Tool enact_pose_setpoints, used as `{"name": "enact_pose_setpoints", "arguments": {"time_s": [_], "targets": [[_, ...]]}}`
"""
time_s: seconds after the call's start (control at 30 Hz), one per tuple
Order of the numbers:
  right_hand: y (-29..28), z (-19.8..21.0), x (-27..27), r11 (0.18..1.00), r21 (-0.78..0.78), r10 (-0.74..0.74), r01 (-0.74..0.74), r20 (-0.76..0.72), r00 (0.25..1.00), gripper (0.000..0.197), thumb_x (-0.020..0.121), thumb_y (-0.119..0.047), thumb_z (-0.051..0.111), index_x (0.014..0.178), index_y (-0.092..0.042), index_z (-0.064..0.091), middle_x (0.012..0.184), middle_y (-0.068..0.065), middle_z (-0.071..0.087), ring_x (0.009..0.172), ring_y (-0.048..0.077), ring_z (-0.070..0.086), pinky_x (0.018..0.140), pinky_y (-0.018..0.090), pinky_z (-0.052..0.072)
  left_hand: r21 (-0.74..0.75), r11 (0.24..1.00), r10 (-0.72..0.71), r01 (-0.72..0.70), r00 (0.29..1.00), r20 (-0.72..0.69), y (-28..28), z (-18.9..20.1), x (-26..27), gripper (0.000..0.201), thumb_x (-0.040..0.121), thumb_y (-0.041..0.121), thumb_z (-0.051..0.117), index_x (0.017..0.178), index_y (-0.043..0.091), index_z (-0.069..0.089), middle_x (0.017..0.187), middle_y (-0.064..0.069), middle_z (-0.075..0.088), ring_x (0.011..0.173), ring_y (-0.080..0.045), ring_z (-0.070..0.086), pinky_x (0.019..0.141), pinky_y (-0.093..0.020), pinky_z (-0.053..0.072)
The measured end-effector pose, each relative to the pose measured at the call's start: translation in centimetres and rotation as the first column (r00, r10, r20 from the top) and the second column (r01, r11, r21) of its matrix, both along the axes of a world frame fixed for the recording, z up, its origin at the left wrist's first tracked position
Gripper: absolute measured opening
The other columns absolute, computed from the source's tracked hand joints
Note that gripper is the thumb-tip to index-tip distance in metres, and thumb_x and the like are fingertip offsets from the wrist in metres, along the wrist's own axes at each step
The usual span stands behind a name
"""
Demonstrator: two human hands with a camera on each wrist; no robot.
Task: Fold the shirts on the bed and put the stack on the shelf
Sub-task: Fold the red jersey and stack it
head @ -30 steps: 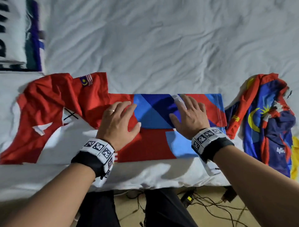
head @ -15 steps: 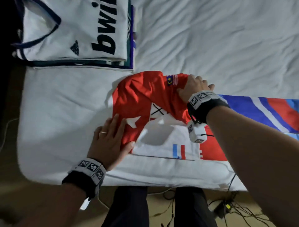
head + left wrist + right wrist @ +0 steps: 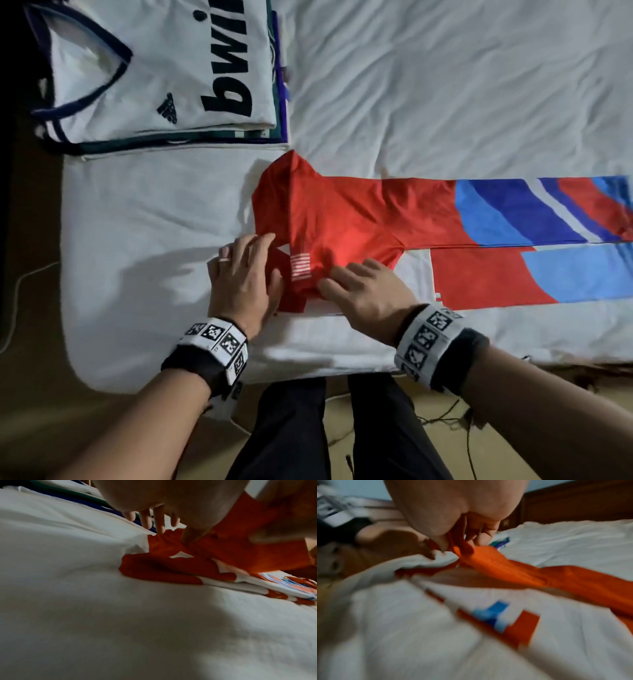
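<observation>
A red, blue and white shirt (image 3: 376, 219) lies lengthwise along the near edge of the bed, its red sleeve folded toward me over the body. My right hand (image 3: 337, 281) pinches the end of that sleeve; in the right wrist view the right hand (image 3: 458, 545) has the fabric (image 3: 539, 574) between thumb and fingers. My left hand (image 3: 262, 260) rests with straight fingers on the shirt's left end. The left wrist view shows the left hand (image 3: 164, 526) with its thumb pressing the red cloth (image 3: 171, 563). A stack of folded shirts (image 3: 164, 68), a white jersey on top, sits at the far left.
The white sheet (image 3: 445, 85) spreads wrinkled beyond the shirt. Below the bed's near edge are my dark trouser legs (image 3: 308, 428) and cables on the floor (image 3: 445, 421). A wooden headboard (image 3: 573, 504) shows in the right wrist view.
My right hand took the far red sleeve and pulled it toward me, folding it over the shirt. My left hand moved from the shirt's middle to its left end and stays there.
</observation>
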State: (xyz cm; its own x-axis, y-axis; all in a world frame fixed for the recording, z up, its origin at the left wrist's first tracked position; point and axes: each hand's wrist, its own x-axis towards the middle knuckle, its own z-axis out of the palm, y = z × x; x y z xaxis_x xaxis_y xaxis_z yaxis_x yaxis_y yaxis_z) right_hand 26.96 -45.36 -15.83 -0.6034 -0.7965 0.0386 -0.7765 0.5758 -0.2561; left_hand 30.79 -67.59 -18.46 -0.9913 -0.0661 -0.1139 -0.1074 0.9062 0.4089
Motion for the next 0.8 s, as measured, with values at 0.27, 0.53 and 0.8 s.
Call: {"name": "enact_pose_setpoints", "arguments": {"time_s": [0.27,0.53,0.8], "targets": [[3.3,-1.6,2.9,0.975,0.173,-0.172,0.143,0.169,0.970,0.046,0.072,-0.028,0.064,0.117,-0.017,0.061,0.108,0.007,0.059,0.089,0.031,0.053,0.074,0.044,0.046,-0.126,0.837,-0.541,0.533,0.839,-0.048,1.6,-0.4,1.7,0.073,0.057,0.051,0.071,0.124,0.022,0.061,0.128,-0.005,0.057,0.111,-0.033,0.052,0.087,-0.045,0.044],[5.7,-2.1,2.1,0.986,0.087,-0.156,0.140,0.211,0.965,0.022,0.083,-0.024,0.057,0.095,-0.011,0.069,0.101,0.008,0.063,0.085,0.032,0.057,0.070,0.041,0.045,-0.116,0.815,-0.576,0.567,0.815,-0.062,3.5,-0.6,3.7,0.020,0.068,0.028,0.068,0.086,0.019,0.067,0.095,-0.001,0.062,0.090,-0.028,0.058,0.077,-0.042,0.038],[7.8,-2.0,2.8,0.987,-0.032,-0.150,0.156,0.135,0.979,0.029,0.101,-0.031,0.051,0.095,-0.012,0.071,0.101,0.006,0.065,0.090,0.032,0.058,0.077,0.044,0.042,-0.033,0.806,-0.581,0.591,0.777,-0.242,3.4,0.1,4.6,0.021,0.098,0.029,0.058,0.088,0.015,0.071,0.079,-0.001,0.062,0.073,-0.027,0.058,0.066,-0.041,0.044]]}}
